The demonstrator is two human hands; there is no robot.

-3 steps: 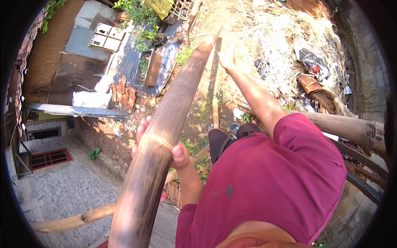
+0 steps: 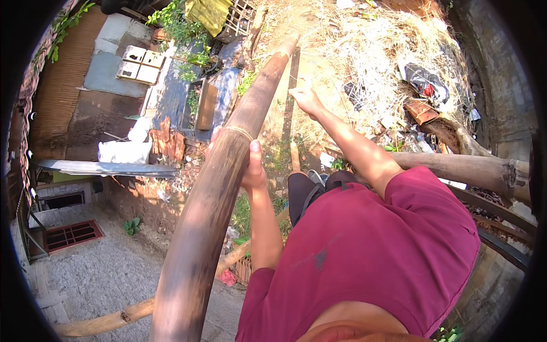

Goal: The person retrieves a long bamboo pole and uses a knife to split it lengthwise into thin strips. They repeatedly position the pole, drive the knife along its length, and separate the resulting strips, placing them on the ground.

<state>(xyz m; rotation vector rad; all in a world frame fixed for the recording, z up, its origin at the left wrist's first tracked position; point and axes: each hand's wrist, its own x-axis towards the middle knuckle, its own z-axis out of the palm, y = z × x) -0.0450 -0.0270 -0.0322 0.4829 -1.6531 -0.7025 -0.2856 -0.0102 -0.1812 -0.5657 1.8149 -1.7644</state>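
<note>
A tall weathered wall [image 2: 501, 68] rose along the right side, and a rough grey surface [image 2: 125, 273] spread across the lower left. Between them came the wearer's maroon shirt [image 2: 376, 256], with a dark smudge on its front. The long bamboo pole [image 2: 205, 211] slanted from the lower edge, left of the shirt, up toward the top centre, narrowing as it went; its dark shadow [image 2: 290, 102] fell on the bare earth to its right. A pale, sunlit straw heap [image 2: 364, 51] filled much of the upper right. A thick pole [image 2: 456, 165] lay across the right side behind the shoulder, while a thinner pole [image 2: 108, 322] passed beneath the bamboo at the lower left. Smaller again were a reddish barred grating [image 2: 74, 235] in the grey surface, a white panelled frame [image 2: 142, 65] higher up, a white bundle [image 2: 122, 152] and, on the straw, a black plastic bag [image 2: 421, 80]. The left hand [image 2: 254, 165] was clamped around the bamboo near a ringed joint — thumb on the right side, fingertips just showing at the left edge. The right hand [image 2: 306, 101] reached forward near the pole's far part, apart from it — whether its fingers were together or spread could not be told in the glare. A small pinkish-red scrap [image 2: 228, 277] lay beside the thinner pole.
</note>
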